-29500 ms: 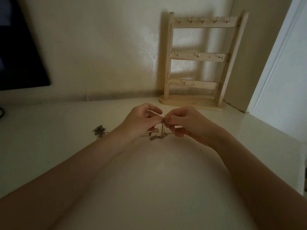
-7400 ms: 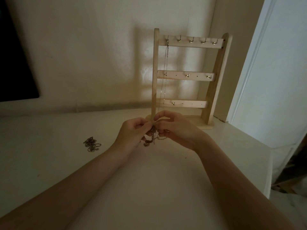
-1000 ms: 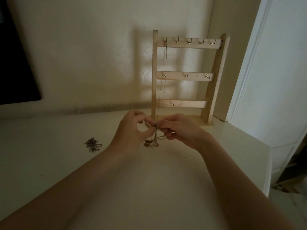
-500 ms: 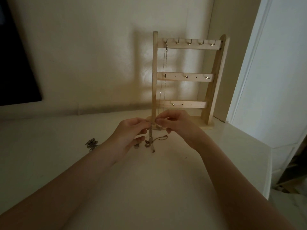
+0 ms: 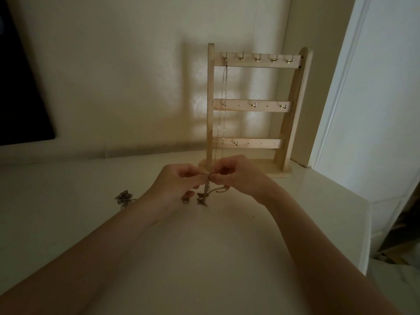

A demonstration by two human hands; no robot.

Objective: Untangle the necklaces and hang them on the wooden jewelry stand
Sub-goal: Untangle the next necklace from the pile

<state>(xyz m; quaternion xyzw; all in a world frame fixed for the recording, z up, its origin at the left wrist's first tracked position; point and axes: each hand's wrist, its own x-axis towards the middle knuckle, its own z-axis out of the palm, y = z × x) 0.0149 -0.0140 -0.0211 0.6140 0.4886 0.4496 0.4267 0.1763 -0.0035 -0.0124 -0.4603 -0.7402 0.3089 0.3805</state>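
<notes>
One thin silver necklace hangs on the pale wooden stand beyond the hands. Left hand and right hand pinch a dark knotted chain tangle between them; another small dark chain heap waits left of the left hand.

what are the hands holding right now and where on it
Both the left hand and right hand pinch the tangled necklaces at the top of the knot; the rest dangles to the table.

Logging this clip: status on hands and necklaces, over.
Left hand and right hand both pinch the tangled chains. One necklace hangs on the wooden stand. Another clump waits on the table.
</notes>
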